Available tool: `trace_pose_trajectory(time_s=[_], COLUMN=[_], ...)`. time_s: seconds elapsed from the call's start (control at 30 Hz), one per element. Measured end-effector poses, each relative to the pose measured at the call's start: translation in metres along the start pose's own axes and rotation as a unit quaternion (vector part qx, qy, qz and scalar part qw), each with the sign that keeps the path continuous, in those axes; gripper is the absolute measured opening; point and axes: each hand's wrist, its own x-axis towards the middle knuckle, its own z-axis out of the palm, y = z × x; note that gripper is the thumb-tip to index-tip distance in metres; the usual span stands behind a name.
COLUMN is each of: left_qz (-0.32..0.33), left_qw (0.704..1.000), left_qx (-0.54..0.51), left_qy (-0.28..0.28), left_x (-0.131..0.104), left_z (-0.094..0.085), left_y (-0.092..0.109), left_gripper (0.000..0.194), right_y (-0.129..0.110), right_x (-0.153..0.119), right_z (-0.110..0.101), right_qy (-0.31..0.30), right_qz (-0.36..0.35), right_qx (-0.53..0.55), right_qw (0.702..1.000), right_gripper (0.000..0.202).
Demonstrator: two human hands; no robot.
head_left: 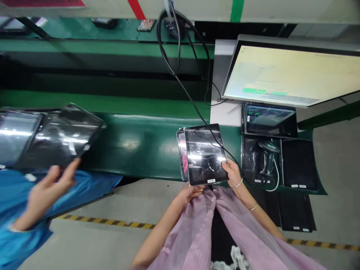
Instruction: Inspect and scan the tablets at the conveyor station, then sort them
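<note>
A dark tablet (206,153) in clear film lies tilted over the green bench's front edge, with a white label near its lower border. My right hand (234,174) grips its lower right side, thumb on the screen and the other fingers hidden underneath. At the tablet's lower left edge, my left hand (192,192) is closed with its fingers curled against the underside, partly hidden. Beneath the tablet's left side shows another wrapped device (182,153) with a pink-red patch. A black cable (194,103) hangs down across the held tablet.
A monitor (287,75) stands at the back right, above a propped tablet (270,120). A handheld scanner (268,157) rests on wrapped tablets beside another dark tablet (299,163). At left, a co-worker's blurred hand (53,191) touches wrapped tablets (56,138) on the green bench (135,146).
</note>
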Motion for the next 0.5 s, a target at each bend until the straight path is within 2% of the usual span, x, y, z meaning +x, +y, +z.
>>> trace_pose_trajectory(time_s=[0.07,0.13,0.27,0.33,0.37,0.43,0.5], left_qz=[0.047,0.113,0.186,0.202,0.210,0.231,0.255], left_qw=[0.998,0.992,0.981,0.978,0.977,0.972,0.965], left_qx=[-0.020,-0.054,-0.045,-0.028,-0.026,-0.031,-0.037], left_qy=[0.029,0.035,0.026,0.035,0.037,0.038,0.044], left_x=[-0.016,-0.027,-0.019,-0.008,-0.004,0.004,0.008], left_z=[-0.012,-0.013,0.017,0.031,0.036,0.037,0.034], left_y=[0.016,0.032,0.055,0.062,0.065,0.071,0.076], left_gripper=[0.014,0.018,0.044,0.048,0.050,0.052,0.054], right_y=[0.004,0.009,0.011,0.000,-0.009,-0.032,-0.058], right_x=[0.002,0.002,0.003,0.004,0.004,0.005,0.009], right_z=[0.000,0.001,0.002,-0.007,-0.016,-0.045,-0.082], right_qy=[-0.010,-0.029,-0.061,-0.082,-0.071,0.028,0.202], right_qz=[0.009,0.013,-0.013,-0.042,-0.072,-0.163,-0.240], right_qx=[-0.006,-0.004,-0.065,-0.178,-0.253,-0.400,-0.495], right_qw=[1.000,0.999,0.996,0.980,0.962,0.901,0.810], right_gripper=[0.043,0.043,0.046,0.047,0.047,0.046,0.050])
